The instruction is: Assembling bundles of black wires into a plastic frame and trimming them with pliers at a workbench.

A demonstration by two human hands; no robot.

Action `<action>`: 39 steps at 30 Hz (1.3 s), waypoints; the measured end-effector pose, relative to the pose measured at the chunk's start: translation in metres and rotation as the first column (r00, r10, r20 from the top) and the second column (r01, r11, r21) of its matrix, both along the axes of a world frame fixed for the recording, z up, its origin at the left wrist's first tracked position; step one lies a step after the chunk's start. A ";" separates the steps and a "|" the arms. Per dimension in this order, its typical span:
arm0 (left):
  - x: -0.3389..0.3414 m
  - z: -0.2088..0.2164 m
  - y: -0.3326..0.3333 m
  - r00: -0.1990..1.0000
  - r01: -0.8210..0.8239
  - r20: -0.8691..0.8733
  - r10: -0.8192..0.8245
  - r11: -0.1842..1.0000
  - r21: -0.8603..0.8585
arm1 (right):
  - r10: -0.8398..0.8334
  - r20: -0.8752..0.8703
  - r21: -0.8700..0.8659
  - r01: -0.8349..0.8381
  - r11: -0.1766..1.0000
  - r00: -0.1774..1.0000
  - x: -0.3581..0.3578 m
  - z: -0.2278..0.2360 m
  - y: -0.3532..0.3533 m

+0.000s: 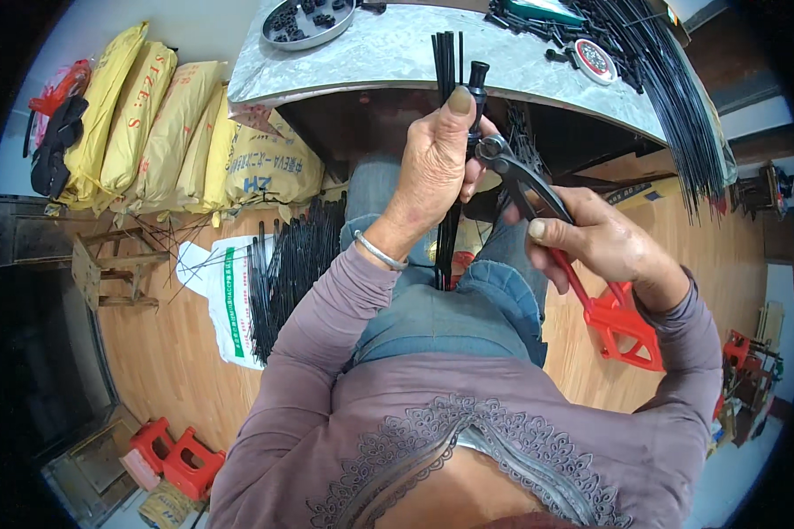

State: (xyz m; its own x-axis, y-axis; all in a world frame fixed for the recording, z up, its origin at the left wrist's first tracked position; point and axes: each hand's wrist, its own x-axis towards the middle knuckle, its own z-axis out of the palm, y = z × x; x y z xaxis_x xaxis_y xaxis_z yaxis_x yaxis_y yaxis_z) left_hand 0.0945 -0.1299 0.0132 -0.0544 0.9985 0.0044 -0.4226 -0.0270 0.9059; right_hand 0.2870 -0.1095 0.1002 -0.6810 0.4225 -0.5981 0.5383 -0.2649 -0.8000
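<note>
My left hand (434, 167) is closed around a bundle of thin black rods (446, 60), thumb pointing up. A short black tubular fitting with a flared top (477, 79) stands beside the thumb in the same grip. The rods continue below the hand, between my knees. My right hand (604, 236) grips a pair of pincers (531, 187) with dark jaws and red handles. The rounded head of the pincers meets the lower part of the fitting, close to my left fingers. Whether the jaws bite on it is hidden.
Ahead is a marbled table (370, 55) with a round tray (309, 40) of small black parts. Black rods (670, 97) hang over its right edge near a round tin (595, 62). Yellow sacks (163, 123) line the left wall. More rods (300, 273) and a red stool (626, 331) flank me.
</note>
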 end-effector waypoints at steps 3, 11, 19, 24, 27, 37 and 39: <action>0.005 0.000 0.000 1.000 -0.030 -0.003 0.030 1.000 0.009 | -0.176 0.058 -0.128 0.182 0.975 0.983 -0.009 -0.003 -0.015; -0.004 -0.003 0.000 0.987 -0.157 -0.024 0.157 0.988 -0.012 | -0.045 0.063 0.242 0.028 0.970 0.997 -0.027 -0.025 -0.008; -0.008 -0.004 0.007 0.989 0.053 0.137 -0.057 0.998 0.033 | 0.024 0.045 -0.024 -0.023 0.999 0.999 -0.010 0.016 0.016; -0.005 -0.004 0.008 0.994 0.064 0.093 -0.065 0.998 0.016 | 0.095 0.169 0.060 -0.106 0.993 0.981 -0.012 0.016 0.022; -0.006 -0.005 0.008 0.990 0.069 0.125 -0.071 0.997 0.018 | 0.097 0.172 0.043 -0.106 0.993 0.980 -0.009 0.019 0.022; 0.004 0.001 0.006 1.000 0.016 -0.008 -0.016 1.000 -0.003 | -0.014 0.208 -0.022 0.019 1.000 0.978 -0.012 0.015 0.010; 0.005 -0.001 0.005 0.999 -0.009 -0.045 0.009 1.000 0.000 | 0.017 0.207 -0.021 -0.013 1.000 0.978 -0.016 0.014 0.012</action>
State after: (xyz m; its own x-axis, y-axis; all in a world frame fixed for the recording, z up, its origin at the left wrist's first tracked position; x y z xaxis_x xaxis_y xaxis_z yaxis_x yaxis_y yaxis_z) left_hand 0.0993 -0.1252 0.0125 -0.0631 0.9980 0.0068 -0.3816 -0.0304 0.9238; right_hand 0.2712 -0.0978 0.1143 -0.5479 0.4002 -0.7346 0.6958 -0.2695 -0.6658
